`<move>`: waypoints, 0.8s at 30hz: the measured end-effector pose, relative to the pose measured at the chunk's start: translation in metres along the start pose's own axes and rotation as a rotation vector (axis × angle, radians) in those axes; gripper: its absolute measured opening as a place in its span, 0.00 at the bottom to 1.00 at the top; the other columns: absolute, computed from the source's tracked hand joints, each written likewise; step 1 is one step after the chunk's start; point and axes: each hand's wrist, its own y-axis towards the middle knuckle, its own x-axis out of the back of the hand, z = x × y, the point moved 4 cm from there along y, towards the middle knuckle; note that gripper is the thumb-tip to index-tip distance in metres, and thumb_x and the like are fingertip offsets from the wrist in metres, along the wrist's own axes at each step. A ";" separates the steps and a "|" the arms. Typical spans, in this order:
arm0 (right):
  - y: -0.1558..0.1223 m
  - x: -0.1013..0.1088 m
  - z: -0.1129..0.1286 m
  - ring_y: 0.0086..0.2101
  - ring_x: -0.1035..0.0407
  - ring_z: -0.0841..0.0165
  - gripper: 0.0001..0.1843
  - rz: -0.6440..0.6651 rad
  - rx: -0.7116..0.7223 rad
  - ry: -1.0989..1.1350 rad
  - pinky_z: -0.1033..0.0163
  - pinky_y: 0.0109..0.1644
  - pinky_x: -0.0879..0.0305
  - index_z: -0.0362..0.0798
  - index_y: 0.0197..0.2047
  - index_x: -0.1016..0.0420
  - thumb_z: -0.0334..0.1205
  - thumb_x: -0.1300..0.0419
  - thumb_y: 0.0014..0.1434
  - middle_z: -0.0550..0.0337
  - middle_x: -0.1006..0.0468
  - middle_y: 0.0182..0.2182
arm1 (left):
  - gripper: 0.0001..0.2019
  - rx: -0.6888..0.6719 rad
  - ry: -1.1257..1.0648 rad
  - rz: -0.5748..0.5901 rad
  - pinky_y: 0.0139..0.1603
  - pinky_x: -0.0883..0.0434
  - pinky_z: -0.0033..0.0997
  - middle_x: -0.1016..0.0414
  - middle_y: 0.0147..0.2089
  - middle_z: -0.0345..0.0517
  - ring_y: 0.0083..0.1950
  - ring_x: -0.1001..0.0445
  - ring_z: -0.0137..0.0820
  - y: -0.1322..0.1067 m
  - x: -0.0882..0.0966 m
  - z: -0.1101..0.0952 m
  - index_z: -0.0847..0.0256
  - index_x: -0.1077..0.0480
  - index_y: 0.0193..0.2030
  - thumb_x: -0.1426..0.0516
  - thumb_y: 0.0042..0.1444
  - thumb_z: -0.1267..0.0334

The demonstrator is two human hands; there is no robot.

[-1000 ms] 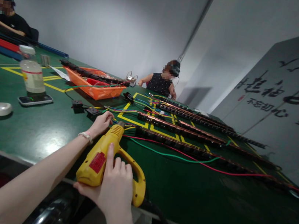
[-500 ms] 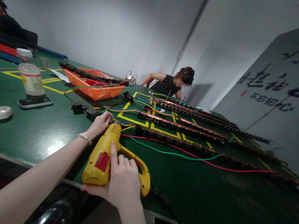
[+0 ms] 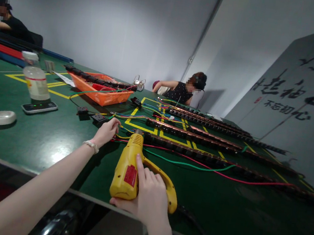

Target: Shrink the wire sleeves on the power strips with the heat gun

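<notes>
My right hand (image 3: 152,192) grips a yellow heat gun (image 3: 127,167) by its body, thumb beneath and index finger along the side. The gun's nozzle points away from me, toward thin coloured wires (image 3: 122,137) at the end of the nearest dark bar assembly (image 3: 178,148). My left hand (image 3: 108,132) is closed in a pinch on those wires, left of the nozzle. Just beyond it lies a black connector block (image 3: 98,119). Red and green wires (image 3: 188,164) run along the near bar. What sits exactly between my left fingertips is hidden.
Several more bar assemblies (image 3: 214,141) lie to the right on the green table (image 3: 63,135). An orange basket (image 3: 104,96), a bottle (image 3: 37,85), a phone-like device (image 3: 40,107) and a white oval object (image 3: 0,117) stand left. Two people (image 3: 178,89) sit across the table.
My right hand has moved the heat gun to the right, away from my left hand. The left hand keeps its pinch. The view has shifted slightly.
</notes>
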 end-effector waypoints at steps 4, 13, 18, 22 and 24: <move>0.000 -0.002 0.003 0.34 0.33 0.59 0.67 -0.027 -0.010 -0.022 0.51 0.40 0.38 0.40 0.69 0.59 0.75 0.42 0.39 0.55 0.29 0.34 | 0.11 0.037 0.019 0.012 0.26 0.37 0.26 0.27 0.27 0.39 0.22 0.30 0.29 0.000 0.000 0.000 0.56 0.35 0.41 0.56 0.61 0.59; 0.003 -0.002 0.026 0.32 0.34 0.57 0.68 -0.012 -0.071 -0.031 0.50 0.39 0.36 0.38 0.67 0.53 0.75 0.40 0.35 0.52 0.29 0.34 | 0.10 0.001 0.049 -0.025 0.35 0.34 0.29 0.25 0.32 0.43 0.32 0.27 0.32 0.004 -0.001 0.000 0.55 0.35 0.39 0.56 0.61 0.59; 0.012 -0.008 0.045 0.31 0.33 0.58 0.72 -0.049 -0.022 -0.022 0.50 0.38 0.36 0.35 0.67 0.52 0.76 0.38 0.30 0.52 0.29 0.33 | 0.11 0.005 0.034 -0.026 0.39 0.32 0.30 0.24 0.34 0.45 0.35 0.26 0.33 0.007 -0.003 0.006 0.57 0.35 0.37 0.56 0.61 0.59; 0.019 -0.015 0.057 0.30 0.34 0.59 0.72 -0.050 0.004 0.003 0.51 0.36 0.36 0.36 0.66 0.50 0.80 0.43 0.30 0.52 0.30 0.32 | 0.12 -0.008 0.047 -0.024 0.41 0.32 0.31 0.25 0.35 0.45 0.37 0.27 0.34 0.009 -0.004 0.009 0.58 0.34 0.36 0.55 0.60 0.58; 0.021 -0.017 0.060 0.30 0.34 0.59 0.72 -0.039 0.014 0.010 0.51 0.36 0.36 0.36 0.66 0.48 0.81 0.45 0.30 0.52 0.30 0.32 | 0.12 -0.007 0.039 -0.017 0.41 0.32 0.31 0.25 0.35 0.45 0.37 0.27 0.33 0.010 -0.004 0.010 0.58 0.34 0.36 0.55 0.60 0.58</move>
